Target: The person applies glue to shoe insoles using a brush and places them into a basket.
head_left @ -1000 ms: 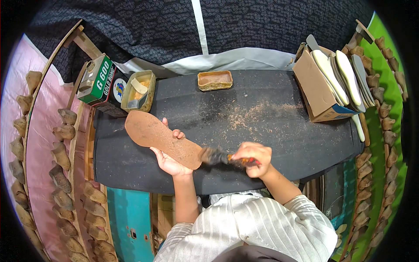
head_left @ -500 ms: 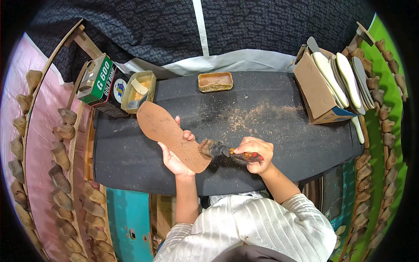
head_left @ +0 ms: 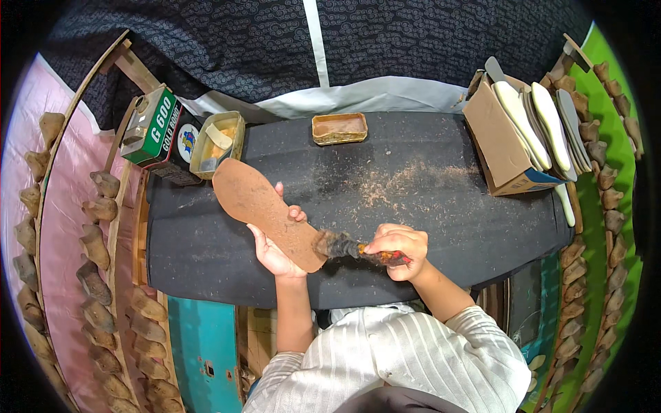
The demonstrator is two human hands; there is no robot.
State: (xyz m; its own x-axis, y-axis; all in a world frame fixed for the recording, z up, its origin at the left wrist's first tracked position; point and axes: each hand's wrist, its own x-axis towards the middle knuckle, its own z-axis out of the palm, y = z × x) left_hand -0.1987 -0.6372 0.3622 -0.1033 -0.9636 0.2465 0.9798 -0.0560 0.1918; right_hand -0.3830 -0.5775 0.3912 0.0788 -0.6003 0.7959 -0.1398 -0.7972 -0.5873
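A brown shoe sole (head_left: 251, 196) lies tilted across my left hand (head_left: 275, 251). The thumb is on its near edge and the fingertips curl over the far edge. My right hand (head_left: 399, 249) is closed round the red and orange handle of a brush (head_left: 339, 246) with dark bristles. Those bristles touch the sole at its narrow end, on the right. Both hands are held above the near part of the black-covered table (head_left: 413, 206).
Brown shavings (head_left: 379, 189) are scattered over the table. A small tray (head_left: 339, 129) stands at the back. At the left are a green and black can (head_left: 162, 138) and a tub (head_left: 219, 144). A cardboard box (head_left: 502, 138) of insoles stands right. Racks of shoe lasts (head_left: 95, 279) flank both sides.
My right hand has shifted slightly left with the brush, whose bristles now lie a little further onto the sole. The sole has moved slightly left.
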